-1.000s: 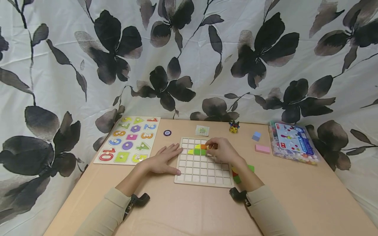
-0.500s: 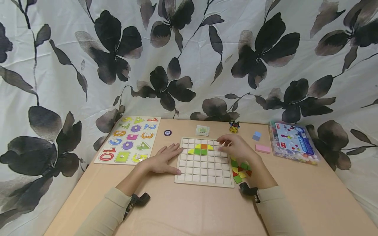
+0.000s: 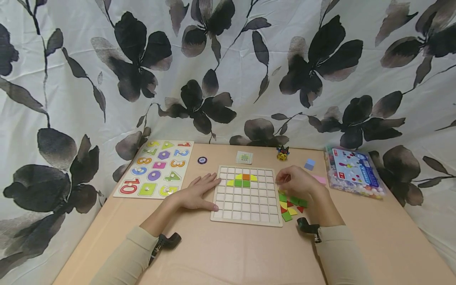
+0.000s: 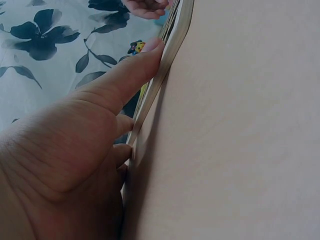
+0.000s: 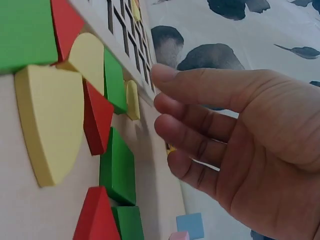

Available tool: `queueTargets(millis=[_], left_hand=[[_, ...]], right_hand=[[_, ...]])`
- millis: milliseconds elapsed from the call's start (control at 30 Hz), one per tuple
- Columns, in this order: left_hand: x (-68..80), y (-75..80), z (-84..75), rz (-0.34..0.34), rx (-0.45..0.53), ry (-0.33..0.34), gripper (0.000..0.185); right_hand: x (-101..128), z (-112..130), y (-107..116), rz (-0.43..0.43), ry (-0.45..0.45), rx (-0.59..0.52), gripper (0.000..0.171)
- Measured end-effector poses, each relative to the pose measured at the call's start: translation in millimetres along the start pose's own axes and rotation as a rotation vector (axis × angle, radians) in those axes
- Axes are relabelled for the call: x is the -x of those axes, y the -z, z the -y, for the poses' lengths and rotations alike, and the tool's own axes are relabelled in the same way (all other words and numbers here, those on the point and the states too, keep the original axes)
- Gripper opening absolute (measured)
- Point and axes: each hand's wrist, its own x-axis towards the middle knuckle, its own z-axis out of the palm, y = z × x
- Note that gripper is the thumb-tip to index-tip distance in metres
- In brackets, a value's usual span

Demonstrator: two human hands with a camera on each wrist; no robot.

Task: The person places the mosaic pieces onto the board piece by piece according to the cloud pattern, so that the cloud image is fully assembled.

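A wooden grid board (image 3: 246, 217) lies mid-table, with yellow, green and orange pieces (image 3: 246, 177) grouped in its upper rows. My left hand (image 3: 197, 194) rests on the board's left edge, fingers extended and thumb spread; in the left wrist view the thumb lies along the rim. My right hand (image 3: 297, 183) hovers just past the board's right edge, fingers loosely bent, nothing between them in the right wrist view. Below it are loose flat pieces: a green square (image 3: 286, 216), a yellow rounded one (image 5: 52, 122), red triangles (image 5: 97, 120) and several more.
A number puzzle board (image 3: 142, 179) lies at left. Along the back are a round dark disc (image 3: 202, 160), a small pattern card (image 3: 244, 157) and a yellow figurine (image 3: 282, 154). To the right sit a blue block (image 3: 309, 164), a pink block (image 3: 322, 179) and a plastic box of beads (image 3: 356, 170).
My right hand has drawn back rightward from the board to above the loose pieces, leaving a yellow piece beside the orange one. My left hand has stayed put.
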Motion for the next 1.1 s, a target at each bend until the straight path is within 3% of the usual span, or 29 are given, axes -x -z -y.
queueTargets(millis=[233,1100], left_hand=[[-0.6,0.6,-0.8,0.008,0.002,0.004,0.107],[0.1,0.8,-1.4,0.005,0.0,-0.002,0.106]], right_hand=[[-0.6,-6.1,-2.1,0.063,-0.089,-0.102,0.015],[-3.3,-11.7,-3.8,0.038,-0.085,-0.1,0.014]])
